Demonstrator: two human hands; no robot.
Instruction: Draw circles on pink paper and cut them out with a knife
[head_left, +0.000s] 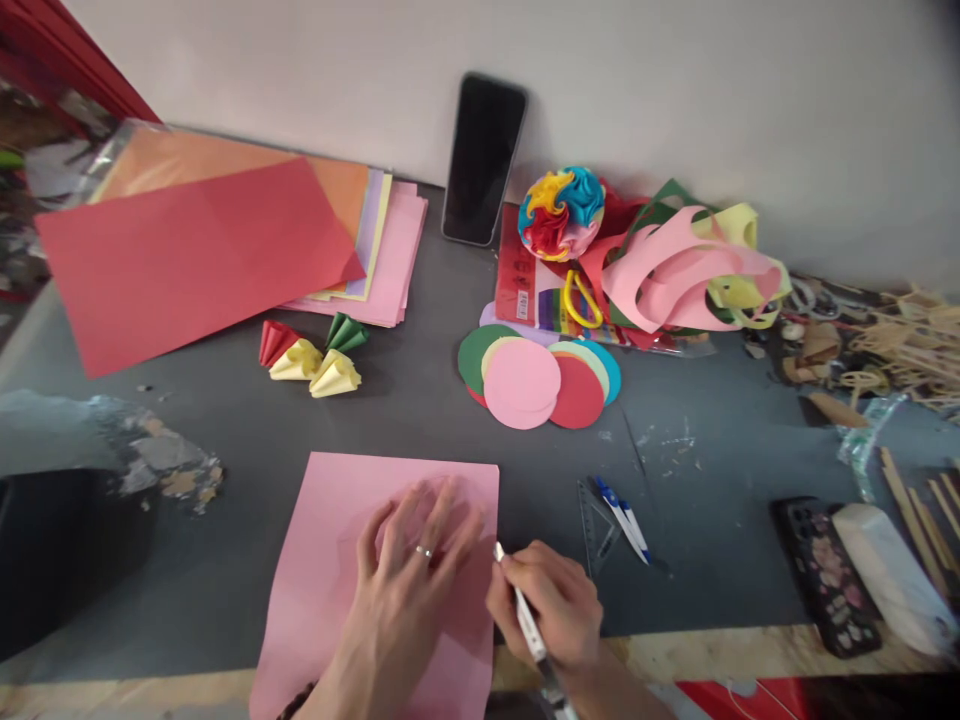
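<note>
A pink paper sheet (337, 560) lies on the dark table near the front edge. My left hand (409, 565) presses flat on it with fingers spread, over what looks like a round pink shape under the fingertips. My right hand (547, 605) grips a white pen (525, 615), its tip at the sheet's right side beside my left fingers. A fan of paper circles (540, 380) in pink, red, green and blue lies beyond the sheet.
Stacked coloured paper (195, 240) sits back left, folded paper cones (311, 360) in front of it. A black phone (484, 160) leans on the wall. A paper ball (562, 210), paper scraps, compass (622, 515), phone case (825, 575) and wooden sticks crowd the right.
</note>
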